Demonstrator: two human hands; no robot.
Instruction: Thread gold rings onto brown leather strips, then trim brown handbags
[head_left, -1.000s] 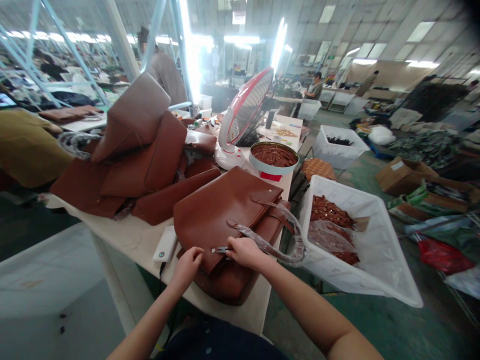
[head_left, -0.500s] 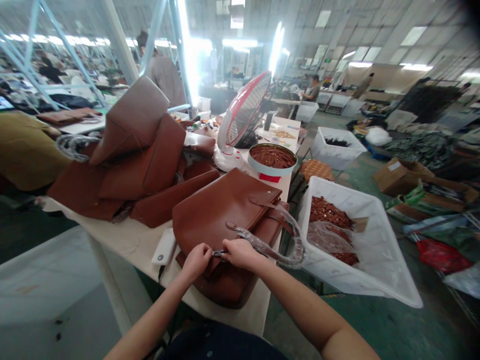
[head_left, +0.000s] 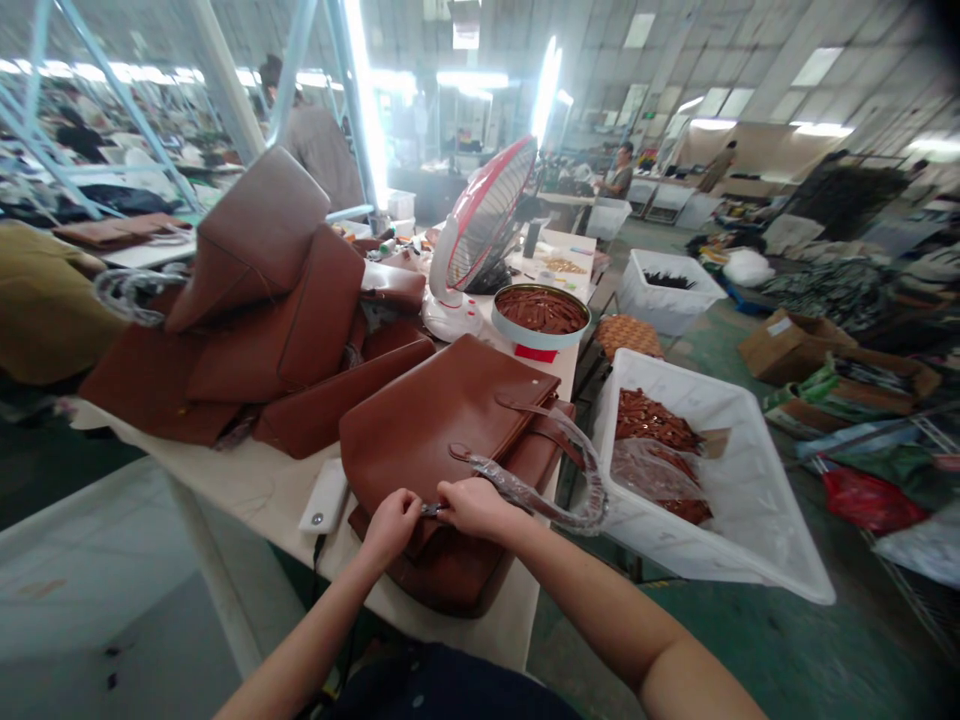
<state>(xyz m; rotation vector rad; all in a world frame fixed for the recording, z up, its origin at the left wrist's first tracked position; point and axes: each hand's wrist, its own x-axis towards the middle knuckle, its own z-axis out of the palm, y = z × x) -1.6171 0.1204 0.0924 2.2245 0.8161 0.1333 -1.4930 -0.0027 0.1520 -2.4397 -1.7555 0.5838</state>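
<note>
A brown leather handbag (head_left: pixel 435 420) lies flat on the pale work table (head_left: pixel 262 480) in front of me. Its handle (head_left: pixel 555 490) is wrapped in clear plastic and curves off to the right. My left hand (head_left: pixel 390 525) and my right hand (head_left: pixel 472 505) meet at the bag's near edge. Both pinch a small metal fitting (head_left: pixel 431 509) between them, and the fingers hide most of it.
A pile of brown bags (head_left: pixel 262 320) fills the table's left. Behind stand a red and white fan (head_left: pixel 480 230) and a round tin of brown pieces (head_left: pixel 541 315). A white crate (head_left: pixel 712 480) of leather parts stands right of the table. A white device (head_left: pixel 324 495) lies by the bag. People work far behind.
My left hand has moved right along the bag's edge and closed onto the metal fitting beside my right hand. The bag has stayed in place.
</note>
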